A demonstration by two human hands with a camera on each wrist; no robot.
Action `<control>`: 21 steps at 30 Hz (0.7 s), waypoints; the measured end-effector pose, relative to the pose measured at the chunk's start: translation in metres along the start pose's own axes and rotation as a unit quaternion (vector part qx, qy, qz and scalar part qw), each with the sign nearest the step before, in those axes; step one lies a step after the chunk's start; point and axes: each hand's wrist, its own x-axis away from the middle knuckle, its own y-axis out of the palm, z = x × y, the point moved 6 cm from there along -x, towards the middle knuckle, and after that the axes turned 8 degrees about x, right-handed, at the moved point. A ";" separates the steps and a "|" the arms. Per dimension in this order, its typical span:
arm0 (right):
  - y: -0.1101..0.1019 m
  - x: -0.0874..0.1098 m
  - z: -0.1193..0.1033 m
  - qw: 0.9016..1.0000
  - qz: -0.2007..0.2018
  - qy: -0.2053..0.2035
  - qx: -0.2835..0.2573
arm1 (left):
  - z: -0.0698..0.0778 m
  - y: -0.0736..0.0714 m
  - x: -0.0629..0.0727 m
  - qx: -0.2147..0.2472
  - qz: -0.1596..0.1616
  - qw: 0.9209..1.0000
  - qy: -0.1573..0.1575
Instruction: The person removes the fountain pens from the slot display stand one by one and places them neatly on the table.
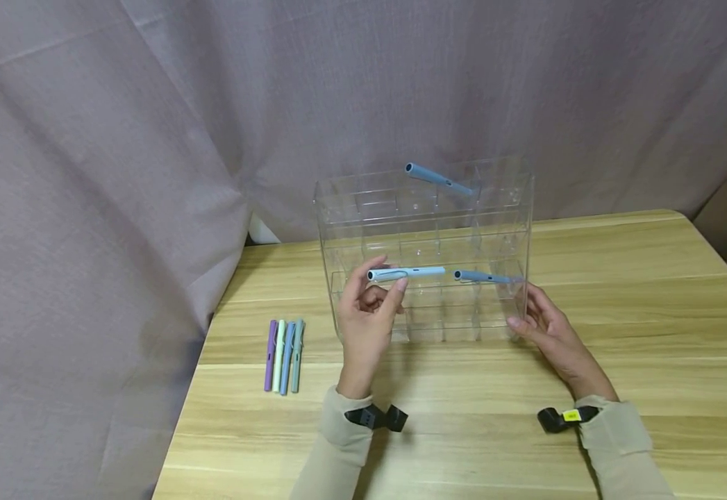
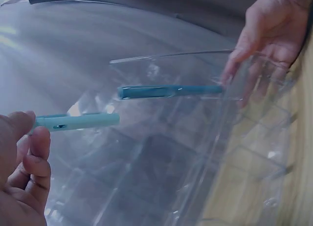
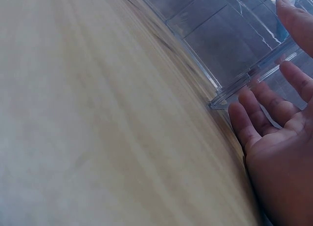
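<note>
My left hand (image 1: 366,323) pinches a pale blue pen (image 1: 422,271) by its clip end, thumb below it. The pen lies level in front of a clear plastic organizer (image 1: 422,333) with several compartments. Just right of its tip, a darker blue pen (image 1: 482,277) lies sideways at the organizer. Another blue pen (image 1: 438,179) leans at the organizer's top, one end sticking up. At the organizer's lower right side, my right hand (image 1: 547,330) holds the edge, thumb in front and fingers along the side wall (image 3: 288,111).
Several capped pens lie side by side on the wooden table left of the organizer, among them a purple pen (image 1: 271,355) and a pale green pen (image 1: 279,357). A grey curtain (image 1: 119,173) hangs behind and to the left of the table (image 1: 650,333).
</note>
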 end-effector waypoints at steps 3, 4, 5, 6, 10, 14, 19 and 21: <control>-0.001 0.000 0.000 1.000 0.002 0.001 0.003 | 0.009 -0.007 0.000 -0.006 0.011 1.000 0.019; -0.001 0.000 0.000 1.000 0.003 0.001 0.003 | 0.011 -0.009 0.000 -0.013 0.016 1.000 0.022; -0.002 0.000 0.000 1.000 0.003 0.001 0.004 | 0.013 -0.011 0.000 -0.019 0.020 0.999 0.024; -0.002 0.000 0.000 1.000 0.004 0.002 0.004 | 0.014 -0.012 0.000 -0.025 0.024 0.999 0.024; -0.002 0.001 0.001 1.000 0.004 0.005 0.003 | 0.015 -0.017 0.000 -0.047 0.040 0.998 0.028; -0.001 0.001 0.002 1.000 0.004 0.004 0.003 | 0.015 -0.021 0.001 -0.049 0.054 0.997 0.030; 0.000 0.000 0.002 1.000 0.004 -0.003 -0.006 | 0.014 -0.029 0.002 -0.041 0.071 0.996 0.031; 0.001 -0.001 0.002 1.000 0.004 -0.002 -0.009 | 0.014 -0.034 0.002 -0.044 0.078 0.995 0.031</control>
